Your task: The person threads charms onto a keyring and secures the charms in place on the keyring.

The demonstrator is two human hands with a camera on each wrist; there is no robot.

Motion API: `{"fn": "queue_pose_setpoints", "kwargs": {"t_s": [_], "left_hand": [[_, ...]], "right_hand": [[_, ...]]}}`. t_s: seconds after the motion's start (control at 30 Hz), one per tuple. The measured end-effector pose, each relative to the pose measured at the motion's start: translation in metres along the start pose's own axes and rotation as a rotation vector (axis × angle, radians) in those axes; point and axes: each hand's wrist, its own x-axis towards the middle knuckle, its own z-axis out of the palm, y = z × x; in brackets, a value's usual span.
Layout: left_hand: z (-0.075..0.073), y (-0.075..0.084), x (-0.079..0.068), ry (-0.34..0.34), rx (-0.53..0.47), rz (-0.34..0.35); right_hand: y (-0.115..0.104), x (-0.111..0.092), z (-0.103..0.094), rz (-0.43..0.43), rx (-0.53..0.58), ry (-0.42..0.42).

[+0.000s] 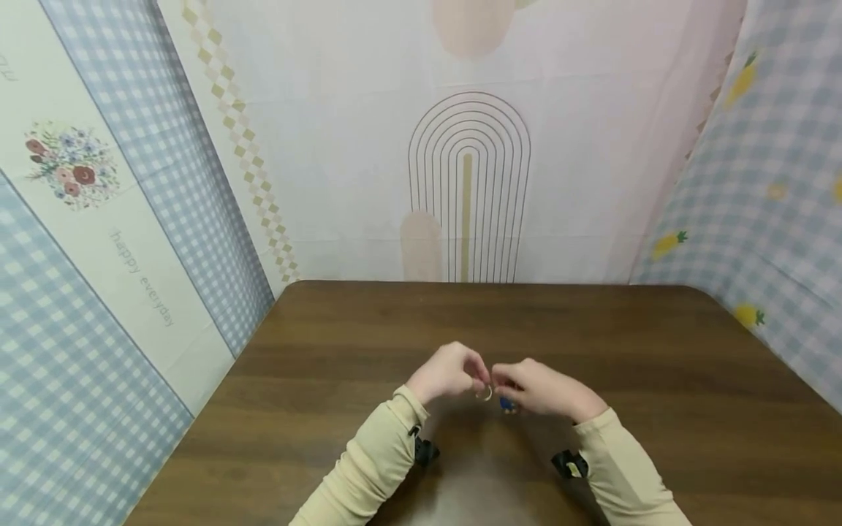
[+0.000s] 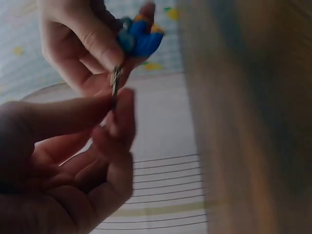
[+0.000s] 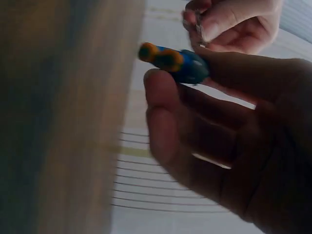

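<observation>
My left hand (image 1: pixel 452 371) pinches a metal key ring (image 1: pixel 488 395) between thumb and fingertips. Seen edge-on in the left wrist view, the ring (image 2: pixel 116 80) runs up toward the other hand. A small blue keychain figure (image 2: pixel 146 43) with orange-yellow ends is pinched by my right hand (image 1: pixel 544 387), thumb on one side and fingers on the other. The same figure (image 3: pixel 187 67) points its orange ends outward in the right wrist view. Both hands are close together, held over the table, fingertips nearly meeting. Fingers hide where the ring and the figure join.
A brown wooden table (image 1: pixel 316 343) spreads under both forearms. Behind it hangs a pale cloth (image 1: pixel 349 161) with an arch pattern, and checked cloths (image 1: pixel 197 190) flank it. Each sleeve has a black wrist mount (image 1: pixel 426 451) strapped on.
</observation>
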Motion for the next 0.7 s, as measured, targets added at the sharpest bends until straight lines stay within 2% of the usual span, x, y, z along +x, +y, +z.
{"fn": "queue_pose_setpoints", "kwargs": {"t_s": [0.13,0.2,0.33,0.5,0.7], "left_hand": [[0.012,-0.008,0.0,-0.081,0.108,-0.046],[0.014,-0.011,0.0,-0.101,0.145,-0.067],[0.017,-0.014,-0.001,-0.136,0.177,-0.113],[0.022,-0.019,-0.004,-0.162,0.229,-0.139],[0.022,-0.018,-0.003,-0.144,0.302,-0.132]], "right_hand": [[0.002,0.004,0.015,0.027,0.017,-0.153],[0.002,0.007,0.018,0.027,-0.003,-0.189],[0.001,0.011,0.021,-0.003,-0.06,-0.175],[0.004,0.012,0.023,-0.026,-0.073,-0.123],[0.013,0.012,0.02,-0.02,-0.099,-0.128]]}}
